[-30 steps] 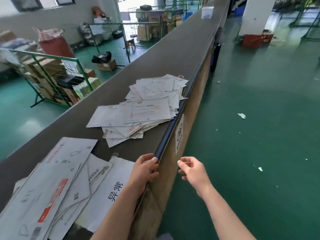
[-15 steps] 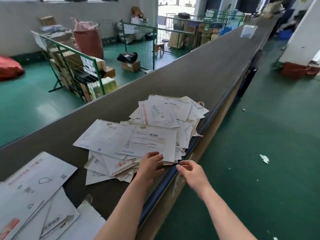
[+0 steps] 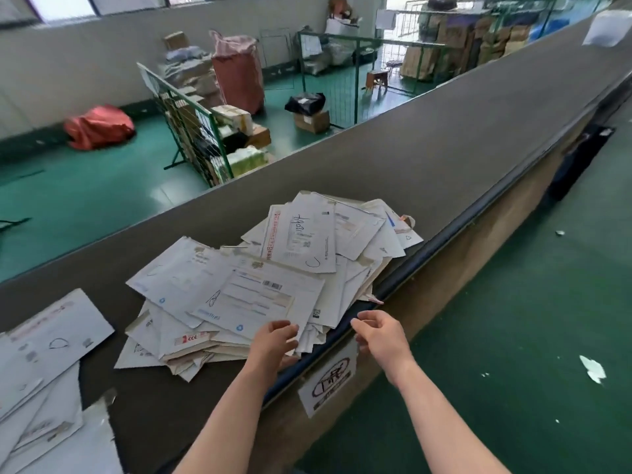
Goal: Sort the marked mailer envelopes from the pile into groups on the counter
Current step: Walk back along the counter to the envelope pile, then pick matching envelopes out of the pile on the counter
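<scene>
A loose pile of white mailer envelopes (image 3: 273, 278) with pen marks lies on the long grey counter (image 3: 427, 138), against its near edge. The top envelope (image 3: 253, 299) carries a barcode label. My left hand (image 3: 273, 343) rests on the pile's near edge, fingers touching the top envelope's corner, nothing gripped. To its right, my right hand (image 3: 379, 336) hovers over the counter's dark blue rail (image 3: 444, 241), fingers apart and empty. A sorted group of envelopes (image 3: 44, 364) lies at the near left of the counter.
A white parcel (image 3: 603, 27) sits far up the counter. A warning sign (image 3: 328, 378) hangs on the counter's brown side. Beyond the counter stand green wire cages (image 3: 191, 131) with boxes and red sacks (image 3: 99, 126). Green floor with paper scraps (image 3: 593, 369) lies to the right.
I have moved along the counter toward the pile. My left hand went from the rail onto the pile's near edge. My right hand came up beside the rail.
</scene>
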{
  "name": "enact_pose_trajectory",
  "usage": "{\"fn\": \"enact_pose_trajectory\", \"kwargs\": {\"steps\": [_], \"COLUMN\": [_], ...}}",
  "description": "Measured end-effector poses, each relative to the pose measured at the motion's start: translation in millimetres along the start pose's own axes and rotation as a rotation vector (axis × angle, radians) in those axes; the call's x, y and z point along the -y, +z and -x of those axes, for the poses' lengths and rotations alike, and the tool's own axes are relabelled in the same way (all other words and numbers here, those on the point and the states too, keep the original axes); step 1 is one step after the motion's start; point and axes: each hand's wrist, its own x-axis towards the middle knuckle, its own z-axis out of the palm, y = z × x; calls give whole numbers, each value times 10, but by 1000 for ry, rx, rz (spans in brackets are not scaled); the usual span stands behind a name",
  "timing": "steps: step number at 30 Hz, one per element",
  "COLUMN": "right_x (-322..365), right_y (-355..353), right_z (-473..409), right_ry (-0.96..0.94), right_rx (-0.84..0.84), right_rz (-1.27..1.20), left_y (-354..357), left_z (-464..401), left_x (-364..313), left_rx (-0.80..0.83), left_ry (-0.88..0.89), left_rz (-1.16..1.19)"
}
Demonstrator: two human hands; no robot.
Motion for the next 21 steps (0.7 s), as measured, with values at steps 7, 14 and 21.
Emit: {"fn": "enact_pose_trajectory", "kwargs": {"steps": [7, 14, 21], "right_x": [145, 203, 458], "right_y": [28, 470, 770], "right_z": [-426, -897, -1671], "right_ry": [21, 33, -104], "right_rx": [218, 408, 371], "right_rz": [28, 290, 594], "left_y": [-16, -179, -310], "left_z": [42, -296, -663], "left_x": [106, 158, 240], "left_rx": [-218, -375, -538], "left_ry": [-7, -21, -43], "left_rz": [104, 293, 335]}}
